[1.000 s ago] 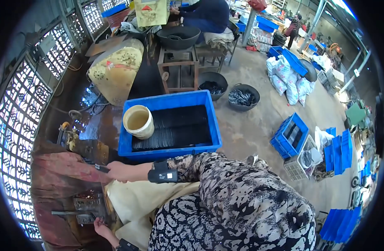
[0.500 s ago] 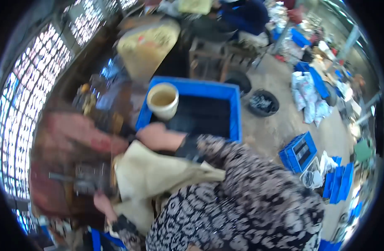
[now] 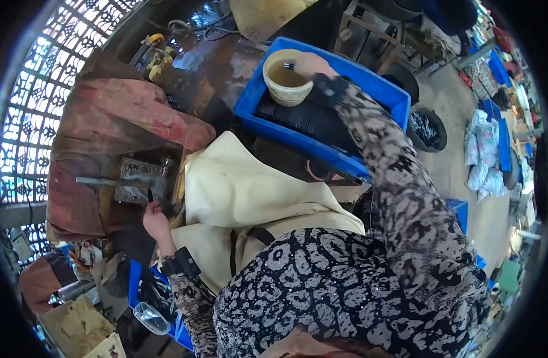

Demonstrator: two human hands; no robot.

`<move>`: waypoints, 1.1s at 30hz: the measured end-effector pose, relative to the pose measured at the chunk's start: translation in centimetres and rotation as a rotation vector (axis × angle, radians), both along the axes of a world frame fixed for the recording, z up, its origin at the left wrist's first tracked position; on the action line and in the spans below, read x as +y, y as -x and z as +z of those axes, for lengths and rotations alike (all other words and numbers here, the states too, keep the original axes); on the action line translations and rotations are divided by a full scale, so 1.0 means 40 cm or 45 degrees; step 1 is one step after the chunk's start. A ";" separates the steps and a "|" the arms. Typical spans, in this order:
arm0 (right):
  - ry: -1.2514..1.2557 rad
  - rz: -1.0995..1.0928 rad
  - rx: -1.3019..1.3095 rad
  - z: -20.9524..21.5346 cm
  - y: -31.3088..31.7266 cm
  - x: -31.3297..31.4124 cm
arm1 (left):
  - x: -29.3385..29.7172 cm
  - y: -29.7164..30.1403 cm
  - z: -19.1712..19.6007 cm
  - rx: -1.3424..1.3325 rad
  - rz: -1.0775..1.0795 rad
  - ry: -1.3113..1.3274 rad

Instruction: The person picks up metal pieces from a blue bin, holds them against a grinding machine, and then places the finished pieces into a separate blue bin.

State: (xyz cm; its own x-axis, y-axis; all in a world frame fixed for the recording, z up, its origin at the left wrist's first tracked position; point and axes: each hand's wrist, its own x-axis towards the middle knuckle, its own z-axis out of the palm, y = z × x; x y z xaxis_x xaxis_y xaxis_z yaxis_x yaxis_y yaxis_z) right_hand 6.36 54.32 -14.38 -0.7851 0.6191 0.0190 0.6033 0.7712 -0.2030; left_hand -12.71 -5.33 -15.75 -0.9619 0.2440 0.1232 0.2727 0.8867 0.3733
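Observation:
My right hand [image 3: 314,64] reaches over the rim of a cream bucket [image 3: 289,95], its fingertips inside the mouth around a small dark, shiny piece I cannot identify. The bucket stands in a blue crate [image 3: 399,110] beside black ribbed parts [image 3: 300,122]. Beside a worn machine, my left hand [image 3: 157,222] is closed, with a thin dark piece [image 3: 150,194] poking up from its fingers. Just beyond that piece are a flat metal block [image 3: 139,170] and a metal rod [image 3: 98,181]. A cream leather-like apron [image 3: 238,185] covers my lap.
Red cloth [image 3: 122,110] drapes the machine at the left, near a lattice window [image 3: 38,113]. Lower left are a clear plastic tub [image 3: 150,318] and a cardboard box [image 3: 77,325]. A black basin [image 3: 426,129] of small parts and white sacks [image 3: 482,149] stand at the right.
My right hand has gone from the machine's edge up and right to the bucket. My left hand stays by the metal block. The whole view has shifted, and the picture is sharper.

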 end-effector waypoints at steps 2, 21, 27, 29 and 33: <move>-0.025 -0.259 0.255 -0.046 0.017 -0.016 | 0.032 -0.014 0.021 0.110 -0.089 0.080; 0.035 -0.522 0.286 -0.046 -0.142 -0.251 | -0.019 0.007 -0.007 -0.156 -0.054 -0.258; 0.671 -0.583 0.752 -0.117 -0.212 -0.183 | 0.018 -0.019 0.016 -0.099 -0.049 -0.170; 1.404 -0.729 0.965 -0.084 -0.248 -0.175 | 0.010 -0.014 0.011 -0.091 -0.027 -0.182; 0.990 -0.909 0.759 -0.117 -0.434 -0.146 | -0.022 0.003 -0.002 -0.124 -0.015 -0.179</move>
